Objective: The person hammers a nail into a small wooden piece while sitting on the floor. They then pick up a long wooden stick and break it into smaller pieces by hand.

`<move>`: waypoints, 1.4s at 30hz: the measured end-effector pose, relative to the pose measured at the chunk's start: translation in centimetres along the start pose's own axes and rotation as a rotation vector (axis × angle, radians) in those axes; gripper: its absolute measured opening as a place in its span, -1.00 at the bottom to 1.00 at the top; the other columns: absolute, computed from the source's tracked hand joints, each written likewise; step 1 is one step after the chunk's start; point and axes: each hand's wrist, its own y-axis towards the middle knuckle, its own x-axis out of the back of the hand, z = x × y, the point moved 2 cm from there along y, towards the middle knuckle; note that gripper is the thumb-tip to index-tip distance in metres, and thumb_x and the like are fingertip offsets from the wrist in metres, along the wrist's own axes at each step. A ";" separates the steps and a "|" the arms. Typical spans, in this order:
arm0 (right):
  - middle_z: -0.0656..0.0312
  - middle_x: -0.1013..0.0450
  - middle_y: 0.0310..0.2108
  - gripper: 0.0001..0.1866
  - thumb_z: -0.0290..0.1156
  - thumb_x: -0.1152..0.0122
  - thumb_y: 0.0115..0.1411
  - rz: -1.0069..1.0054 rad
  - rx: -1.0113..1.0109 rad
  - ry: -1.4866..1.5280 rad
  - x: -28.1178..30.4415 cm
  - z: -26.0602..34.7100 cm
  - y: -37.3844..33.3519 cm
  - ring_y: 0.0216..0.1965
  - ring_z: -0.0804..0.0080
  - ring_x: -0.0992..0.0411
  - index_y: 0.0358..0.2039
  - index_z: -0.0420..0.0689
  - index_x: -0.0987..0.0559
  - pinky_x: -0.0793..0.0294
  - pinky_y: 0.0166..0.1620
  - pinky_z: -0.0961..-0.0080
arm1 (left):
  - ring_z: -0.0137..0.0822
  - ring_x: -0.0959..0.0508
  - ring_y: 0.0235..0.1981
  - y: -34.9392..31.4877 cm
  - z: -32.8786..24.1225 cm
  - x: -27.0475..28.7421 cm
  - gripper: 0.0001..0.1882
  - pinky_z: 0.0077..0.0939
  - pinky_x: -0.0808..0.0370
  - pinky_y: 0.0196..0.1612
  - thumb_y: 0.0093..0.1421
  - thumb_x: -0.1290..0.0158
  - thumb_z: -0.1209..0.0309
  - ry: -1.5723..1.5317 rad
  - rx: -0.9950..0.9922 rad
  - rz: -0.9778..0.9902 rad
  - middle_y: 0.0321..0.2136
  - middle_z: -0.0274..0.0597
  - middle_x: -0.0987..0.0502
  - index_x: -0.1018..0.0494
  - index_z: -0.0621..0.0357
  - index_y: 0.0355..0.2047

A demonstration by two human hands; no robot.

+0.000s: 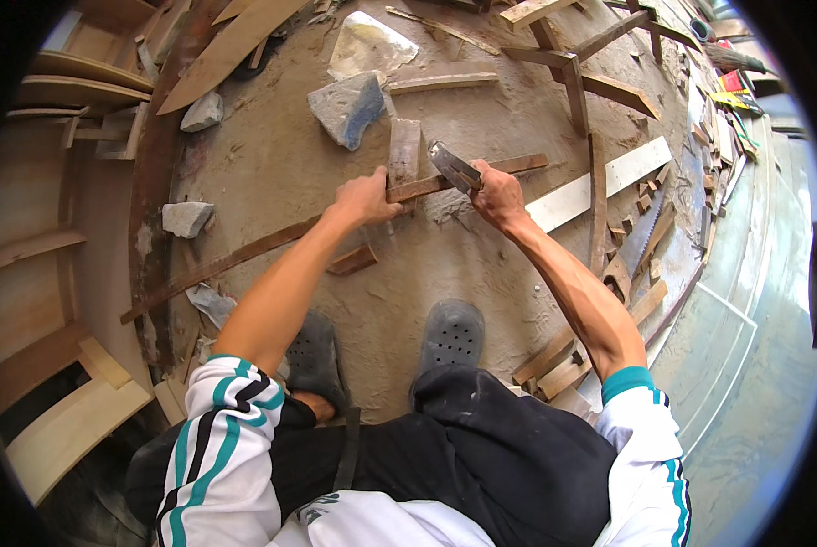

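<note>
My left hand (367, 198) is closed on a long, narrow brown wooden strip (272, 242), which runs slantwise across the floor in front of me. Beside those fingers a short wooden block (405, 149) meets the strip from the far side. My right hand (499, 193) grips a hammer (453, 166); its dark metal head, with a shiny worn end, hangs over the strip just right of the block. Most of the hammer's handle is hidden by the hand. A small wood offcut (353, 261) lies nearer to me, below the left hand.
Broken stone chunks (348, 108) lie beyond my hands. Farther right stands a wooden frame (575, 87), near a white board (600, 184). A handsaw (644, 235) rests among offcuts at right. Curved wooden panels (39, 251) line the left side. My dark clogs (451, 336) are close by.
</note>
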 end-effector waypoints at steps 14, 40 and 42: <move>0.07 -0.56 -0.40 -0.85 -0.43 -0.21 0.21 0.021 0.240 -0.066 0.7 -0.1 3.6 -0.37 0.04 -0.58 -0.20 -0.05 -0.52 -0.55 -0.33 0.17 | 0.24 -0.54 0.01 -1.6 -0.1 -3.0 -0.01 0.03 -0.55 -0.08 0.13 -0.26 -0.08 -0.139 -0.065 -0.419 0.13 0.34 -0.33 -0.02 0.13 0.36; -0.13 -0.56 -0.38 -0.64 -0.28 -0.43 0.09 0.012 -0.229 0.220 1.1 1.6 3.2 -0.23 -0.17 -0.55 -0.18 -0.17 -0.53 -0.50 -0.20 0.05 | 0.03 -0.19 0.27 2.6 -2.4 0.3 0.13 -0.05 -0.31 0.20 -0.15 -0.21 -0.47 0.267 -0.323 -0.562 0.20 0.02 -0.20 -0.27 0.00 0.28; -0.14 -0.56 -0.36 -0.64 -0.29 -0.42 0.10 0.053 -0.231 0.180 1.4 2.1 3.2 -0.22 -0.18 -0.55 -0.16 -0.17 -0.52 -0.51 -0.19 0.05 | 0.05 -0.18 0.28 2.4 -2.7 0.2 0.12 -0.05 -0.31 0.22 -0.14 -0.22 -0.45 0.245 -0.290 -0.550 0.20 0.02 -0.19 -0.26 -0.01 0.29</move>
